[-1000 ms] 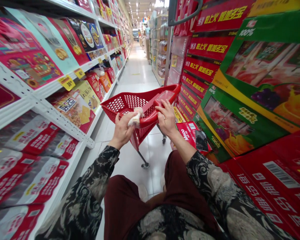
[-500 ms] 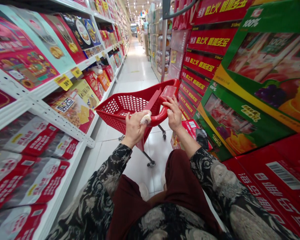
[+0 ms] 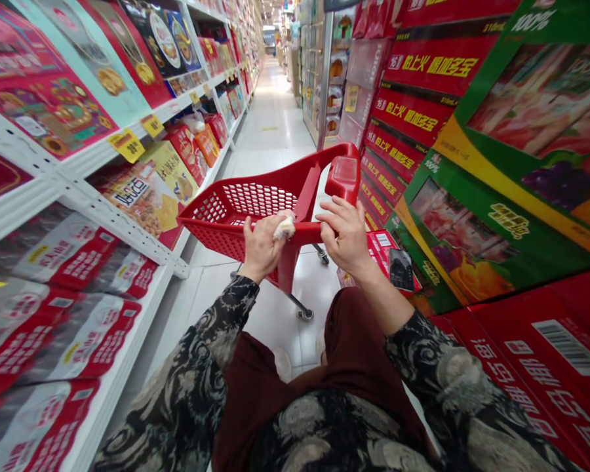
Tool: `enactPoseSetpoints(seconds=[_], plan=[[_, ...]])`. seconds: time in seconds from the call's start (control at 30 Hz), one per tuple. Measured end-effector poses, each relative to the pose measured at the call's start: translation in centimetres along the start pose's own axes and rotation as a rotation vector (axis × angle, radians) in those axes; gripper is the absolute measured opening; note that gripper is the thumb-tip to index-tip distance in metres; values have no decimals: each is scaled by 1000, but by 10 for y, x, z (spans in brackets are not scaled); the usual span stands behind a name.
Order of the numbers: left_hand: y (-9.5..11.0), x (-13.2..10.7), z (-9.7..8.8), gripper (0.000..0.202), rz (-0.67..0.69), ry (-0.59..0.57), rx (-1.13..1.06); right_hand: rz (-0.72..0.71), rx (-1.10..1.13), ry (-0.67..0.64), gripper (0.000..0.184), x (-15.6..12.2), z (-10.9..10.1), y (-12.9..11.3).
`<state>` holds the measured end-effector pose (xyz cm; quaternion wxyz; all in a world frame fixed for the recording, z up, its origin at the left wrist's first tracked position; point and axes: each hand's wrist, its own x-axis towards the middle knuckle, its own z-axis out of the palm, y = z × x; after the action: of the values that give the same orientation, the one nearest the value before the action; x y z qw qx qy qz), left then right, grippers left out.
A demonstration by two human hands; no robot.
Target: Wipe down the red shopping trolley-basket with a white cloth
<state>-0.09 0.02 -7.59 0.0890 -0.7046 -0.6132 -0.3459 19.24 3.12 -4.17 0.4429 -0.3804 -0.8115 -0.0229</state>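
Observation:
A red plastic shopping cart (image 3: 211,237) with a perforated basket stands askew in front of my knees. My left hand (image 3: 263,248) is closed on a crumpled white cloth (image 3: 286,228), which lies against the near end of the cart's handle bar. My right hand (image 3: 348,235) has its fingers curled over the bar's other end, just below the raised red handle block (image 3: 343,176). The undersides of both hands are hidden. Nothing shows inside the visible part of the basket.
White shelves (image 3: 177,262) with boxed and bagged snacks line the left. Stacked red drink cartons (image 3: 417,111) and green juice boxes (image 3: 472,226) rise close on the right. A red box (image 3: 379,252) lies low beside my right knee. The tiled aisle (image 3: 270,111) runs ahead.
The cart has turned slightly, its handle block shifting right. My right hand has slid down from beside the block onto the near corner of the bar. My left hand stays with the cloth.

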Motion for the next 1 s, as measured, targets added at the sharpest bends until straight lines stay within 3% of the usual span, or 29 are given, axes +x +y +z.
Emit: enactPoseSetpoints(seconds=[0.2,0.37,0.47,0.77,0.93,1.0], plan=[[-61,-13,11,39,-219,-33,22,114,-77,49,31,2,-1,12],[-69,-16,10,40,-264,-67,41,119,-126,-6,32,5,0,14],[-52,-13,12,37,-213,-64,32,124,-163,36,30,6,2,16],[28,8,28,38,-59,9,-55,170,-186,103,37,6,7,13],[61,25,23,38,100,-48,-104,187,-201,76,36,4,8,11],[66,28,22,38,128,-63,-109,183,-205,57,35,3,7,11]])
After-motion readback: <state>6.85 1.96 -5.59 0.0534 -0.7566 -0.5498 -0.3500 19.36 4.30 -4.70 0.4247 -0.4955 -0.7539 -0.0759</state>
